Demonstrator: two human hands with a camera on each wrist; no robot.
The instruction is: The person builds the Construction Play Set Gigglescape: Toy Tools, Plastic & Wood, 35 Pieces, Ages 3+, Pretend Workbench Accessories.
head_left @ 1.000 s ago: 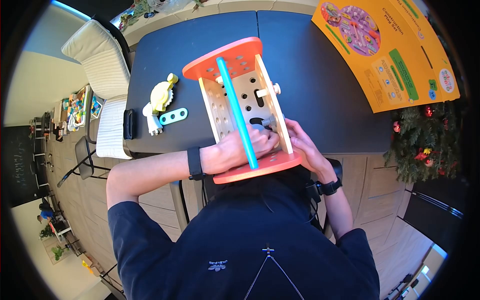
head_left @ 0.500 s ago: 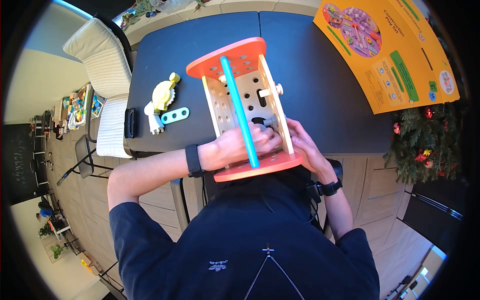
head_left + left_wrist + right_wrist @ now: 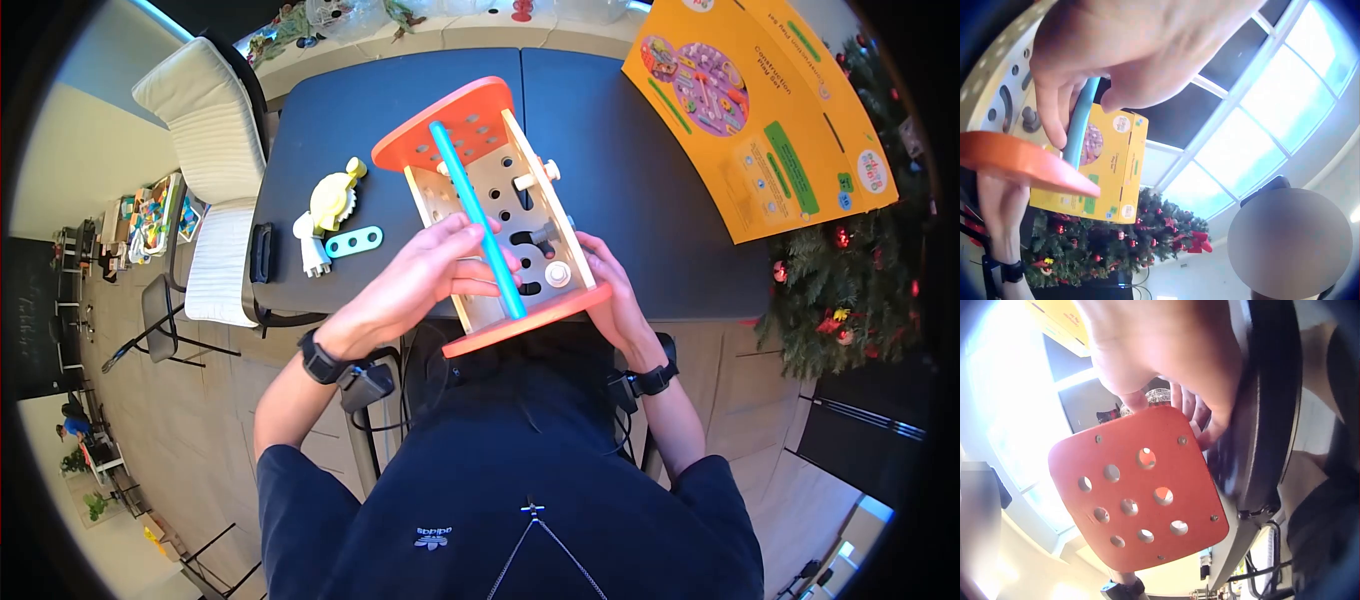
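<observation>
A wooden toy toolbox (image 3: 480, 200) with red end panels (image 3: 1129, 487) is tilted at the table's near edge. My left hand (image 3: 420, 275) is at its blue rod (image 3: 465, 185); in the left wrist view the rod runs between thumb and fingers. My right hand (image 3: 615, 290) holds the box at its right side, close by the near red panel; part of its fingers is hidden behind the box. Inside, a pale bolt head (image 3: 557, 273) and a grey bolt (image 3: 543, 234) show in the slotted board. A pale peg (image 3: 538, 176) pokes through the right side.
On the dark table (image 3: 600, 130) at left lie a yellow toy saw piece (image 3: 335, 200), a white piece (image 3: 312, 245) and a mint holed strip (image 3: 355, 241). An orange play-set carton (image 3: 760, 120) stands at right, by a decorated tree (image 3: 830, 310). A white chair (image 3: 220, 230) stands left.
My left hand has come out of the box's near interior and back to the blue rod, uncovering the pale bolt head. The box has turned slightly. My right hand stays at its side.
</observation>
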